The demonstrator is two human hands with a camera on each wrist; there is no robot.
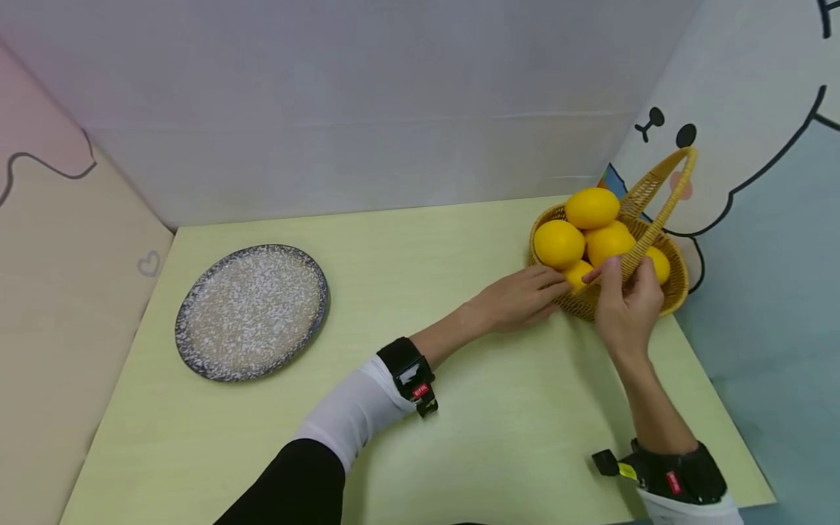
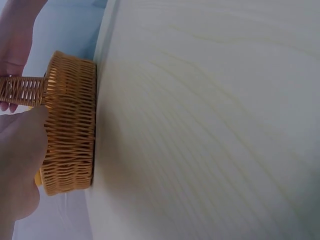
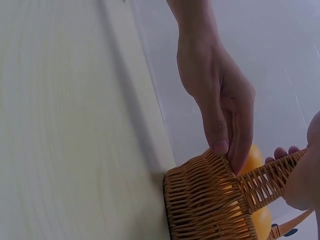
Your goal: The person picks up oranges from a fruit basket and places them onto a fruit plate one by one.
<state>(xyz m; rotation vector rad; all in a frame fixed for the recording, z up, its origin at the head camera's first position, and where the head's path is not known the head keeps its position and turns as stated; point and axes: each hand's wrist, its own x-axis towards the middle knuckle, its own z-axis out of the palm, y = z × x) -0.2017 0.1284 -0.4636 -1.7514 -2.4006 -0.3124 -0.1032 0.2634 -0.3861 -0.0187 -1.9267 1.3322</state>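
A wicker basket [image 1: 580,305] with a tall handle [image 1: 676,197] stands at the table's right side, holding several yellow lemons [image 1: 558,244]. My right hand [image 1: 626,313] grips the handle near its front base, thumb and fingers around it. At the basket's left front rim is my left hand [image 1: 525,297], its fingers extended and loosely bent beside a lemon. In the right wrist view, the left hand [image 3: 220,95] has thumb and fingertips at the rim. The left wrist view shows the basket's woven side [image 2: 70,130]; the left fingertips are hidden there.
A round speckled plate [image 1: 252,313] with a dark edge lies on the left of the pale table [image 1: 420,270]. Panels stand behind the table and along both sides; the right one [image 1: 774,292] is close to the basket.
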